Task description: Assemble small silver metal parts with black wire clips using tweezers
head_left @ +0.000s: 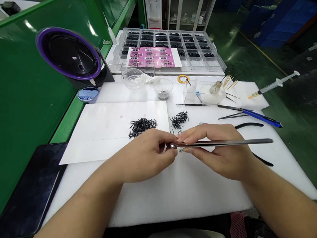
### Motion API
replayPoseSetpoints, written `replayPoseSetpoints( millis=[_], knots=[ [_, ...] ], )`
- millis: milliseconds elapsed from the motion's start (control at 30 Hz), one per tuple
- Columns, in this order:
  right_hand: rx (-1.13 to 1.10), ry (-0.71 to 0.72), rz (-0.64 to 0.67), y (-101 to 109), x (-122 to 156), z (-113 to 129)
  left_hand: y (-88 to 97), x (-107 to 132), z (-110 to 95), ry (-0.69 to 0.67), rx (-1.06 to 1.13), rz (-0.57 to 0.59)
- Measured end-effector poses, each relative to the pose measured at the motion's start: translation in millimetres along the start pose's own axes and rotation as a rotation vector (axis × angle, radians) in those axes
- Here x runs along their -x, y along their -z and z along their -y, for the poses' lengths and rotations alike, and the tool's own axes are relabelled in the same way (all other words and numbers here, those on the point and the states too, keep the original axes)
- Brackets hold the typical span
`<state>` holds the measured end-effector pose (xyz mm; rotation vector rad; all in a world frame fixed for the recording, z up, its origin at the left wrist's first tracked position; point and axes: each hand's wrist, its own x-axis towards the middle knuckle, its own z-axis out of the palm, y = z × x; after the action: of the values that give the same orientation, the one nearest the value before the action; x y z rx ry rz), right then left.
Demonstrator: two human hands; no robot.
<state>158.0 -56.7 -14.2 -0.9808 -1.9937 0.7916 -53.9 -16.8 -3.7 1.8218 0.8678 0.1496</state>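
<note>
My left hand (146,154) is pinched closed over the white work surface, its fingertips meeting those of my right hand. A tiny shiny bit (173,146) shows at the fingertips, too small to name. My right hand (224,153) is closed on a pair of metal tweezers (253,141), whose blunt end points to the right; the tips are hidden at the fingers. Just beyond the hands lie a larger pile of short bent black pieces (142,127) on white paper (101,128) and a smaller pile of black pieces (179,120). A few tiny bits lie under the fingertips.
Behind are clear plastic cups (133,78), yellow tape (183,79), a clear tray (204,96) with a small bottle, and a compartment box (198,67) of black pieces. Right: syringe (277,83), blue knife (262,118), black-handled pliers (262,159). Left: purple-rimmed device (70,54), dark tablet (28,189).
</note>
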Motion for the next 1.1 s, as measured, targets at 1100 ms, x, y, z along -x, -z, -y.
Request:
replayPoseSetpoints(
  millis=[1100],
  knots=[
    [-0.008,0.013,-0.055,1.2,3.0,5.0,1.7,-2.5,5.6,-0.064,0.165,0.025]
  ],
)
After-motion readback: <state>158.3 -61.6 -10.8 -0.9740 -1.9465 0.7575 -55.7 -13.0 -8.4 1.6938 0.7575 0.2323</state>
